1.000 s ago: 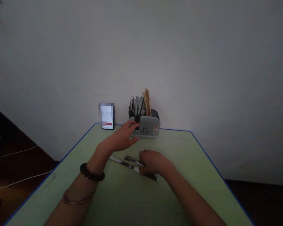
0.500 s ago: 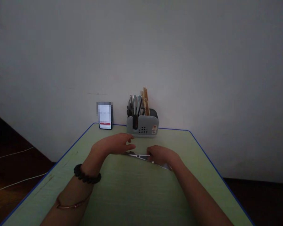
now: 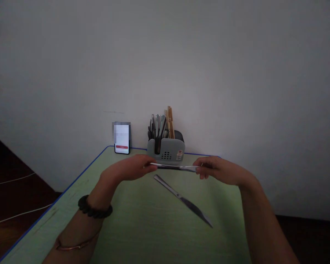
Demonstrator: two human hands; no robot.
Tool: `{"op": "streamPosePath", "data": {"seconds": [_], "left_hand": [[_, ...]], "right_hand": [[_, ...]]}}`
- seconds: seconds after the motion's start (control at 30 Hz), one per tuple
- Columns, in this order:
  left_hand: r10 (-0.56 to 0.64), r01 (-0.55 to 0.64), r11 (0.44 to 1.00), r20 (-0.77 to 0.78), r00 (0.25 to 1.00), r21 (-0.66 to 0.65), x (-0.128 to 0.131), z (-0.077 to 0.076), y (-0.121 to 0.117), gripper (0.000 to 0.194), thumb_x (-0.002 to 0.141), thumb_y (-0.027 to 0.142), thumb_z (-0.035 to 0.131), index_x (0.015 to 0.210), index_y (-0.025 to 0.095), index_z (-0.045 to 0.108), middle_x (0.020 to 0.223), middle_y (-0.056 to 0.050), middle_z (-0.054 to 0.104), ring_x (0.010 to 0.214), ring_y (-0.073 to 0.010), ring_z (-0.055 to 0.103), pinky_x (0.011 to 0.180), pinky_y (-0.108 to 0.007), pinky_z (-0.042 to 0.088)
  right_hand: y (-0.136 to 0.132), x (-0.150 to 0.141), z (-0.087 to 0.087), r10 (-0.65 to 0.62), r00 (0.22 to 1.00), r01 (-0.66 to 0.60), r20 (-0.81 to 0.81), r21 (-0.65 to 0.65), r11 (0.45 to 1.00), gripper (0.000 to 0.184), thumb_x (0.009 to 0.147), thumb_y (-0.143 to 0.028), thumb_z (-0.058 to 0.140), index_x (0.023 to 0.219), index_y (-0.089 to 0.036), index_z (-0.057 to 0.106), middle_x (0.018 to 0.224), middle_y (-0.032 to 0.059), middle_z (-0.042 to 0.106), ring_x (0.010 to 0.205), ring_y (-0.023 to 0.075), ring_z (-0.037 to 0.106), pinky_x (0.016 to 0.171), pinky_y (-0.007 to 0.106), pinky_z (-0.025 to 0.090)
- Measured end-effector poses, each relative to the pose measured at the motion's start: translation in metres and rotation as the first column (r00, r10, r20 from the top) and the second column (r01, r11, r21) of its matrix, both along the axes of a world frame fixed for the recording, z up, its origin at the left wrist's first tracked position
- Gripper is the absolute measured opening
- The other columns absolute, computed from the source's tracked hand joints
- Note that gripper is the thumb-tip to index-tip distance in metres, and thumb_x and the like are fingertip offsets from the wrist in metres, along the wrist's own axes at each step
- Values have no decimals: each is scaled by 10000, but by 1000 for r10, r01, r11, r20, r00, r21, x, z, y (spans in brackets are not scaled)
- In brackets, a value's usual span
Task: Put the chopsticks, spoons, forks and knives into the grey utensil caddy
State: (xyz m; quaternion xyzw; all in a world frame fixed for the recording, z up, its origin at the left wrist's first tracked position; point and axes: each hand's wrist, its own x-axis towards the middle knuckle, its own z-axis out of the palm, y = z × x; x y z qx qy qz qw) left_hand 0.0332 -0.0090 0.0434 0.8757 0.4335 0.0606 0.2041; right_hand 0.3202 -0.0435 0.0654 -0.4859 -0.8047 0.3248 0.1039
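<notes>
A metal table knife [image 3: 169, 167] is held level above the table, stretched between both hands and seen nearly edge-on. My left hand [image 3: 136, 167] pinches its left end between thumb and fingers. At the other end, the thumb and fingers of my right hand [image 3: 218, 169] are closed on the knife's tip. Below them, a second table knife [image 3: 181, 198] lies slantwise on the green table [image 3: 159, 234], its handle toward the back left and its blade pointing to the front right. No hand touches that one.
Behind the hands, a grey cutlery holder [image 3: 170, 150] with metal cutlery [image 3: 159, 124] and wooden chopsticks [image 3: 169, 123] stands against the wall [image 3: 222, 73]. A lit phone [image 3: 122, 138] leans upright to its left. White cables [image 3: 22, 212] run beyond the table's left edge.
My right hand has moved right and up to the tip of one knife, which is now lifted between both hands. My left hand has closed on the other end. The second knife now lies uncovered.
</notes>
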Motion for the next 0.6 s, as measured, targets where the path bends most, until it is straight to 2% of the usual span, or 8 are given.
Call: {"op": "streamPosePath", "data": {"seconds": [0.1, 0.17, 0.27, 0.33, 0.43, 0.5, 0.6], "left_hand": [[-41, 39, 999, 88, 995, 23, -2, 6, 0, 337, 890, 423, 409, 921, 165, 623, 867, -59, 670, 761, -178, 615, 650, -260, 449], [-47, 43, 999, 159, 986, 29, -2, 11, -1, 324, 898, 413, 406, 878, 158, 605, 742, -25, 639, 645, -140, 586, 564, -221, 420], [-48, 18, 995, 312, 949, 98, 3, 20, -6, 262, 890, 375, 449, 888, 161, 600, 633, 20, 593, 545, -99, 532, 507, -187, 380], [-50, -11, 989, 415, 908, 144, 9, 24, -11, 230, 876, 360, 487, 899, 165, 608, 607, 33, 588, 527, -87, 520, 501, -177, 380], [-45, -62, 981, 524, 851, 185, 18, 27, -17, 230, 853, 362, 532, 930, 160, 612, 621, 27, 611, 523, -82, 533, 503, -174, 403], [-34, -125, 963, 569, 821, 238, 21, 27, -20, 257, 827, 376, 569, 947, 153, 612, 643, 16, 626, 526, -84, 532, 503, -179, 413], [-22, -216, 925, 613, 790, 312, 21, 28, -21, 270, 810, 399, 589, 901, 146, 617, 642, 12, 624, 503, -74, 504, 486, -177, 404]], "right_hand": [[-3, 9, 5, -10, 998, 10, -60, -3, 1000, 295, 868, -395, 438, 850, -147, 596, 720, 39, 624, 668, 149, 581, 639, 286, 462], [-3, 8, 5, -34, 996, 32, -78, -18, 999, 280, 867, -388, 442, 853, -147, 584, 717, 37, 623, 660, 144, 584, 633, 284, 466], [-6, -10, 5, -31, 993, 25, -114, -54, 998, 206, 860, -322, 464, 916, -147, 558, 772, 38, 632, 678, 134, 604, 635, 267, 467], [-9, -28, 6, 58, 986, -70, -158, -72, 995, 203, 874, -316, 459, 970, -157, 543, 788, 28, 632, 687, 125, 605, 622, 246, 457], [-14, -51, 11, 157, 974, -158, -165, 2, 987, 230, 927, -307, 369, 1020, -168, 526, 639, -28, 556, 580, 103, 536, 572, 222, 421], [-17, -56, 14, 149, 979, -139, -137, 81, 987, 224, 938, -292, 349, 950, -173, 539, 611, -37, 526, 558, 97, 507, 571, 218, 404], [-16, -52, 16, 87, 990, -63, -110, 201, 977, 226, 928, -292, 390, 818, -179, 552, 690, -14, 573, 629, 104, 530, 615, 225, 400]]}}
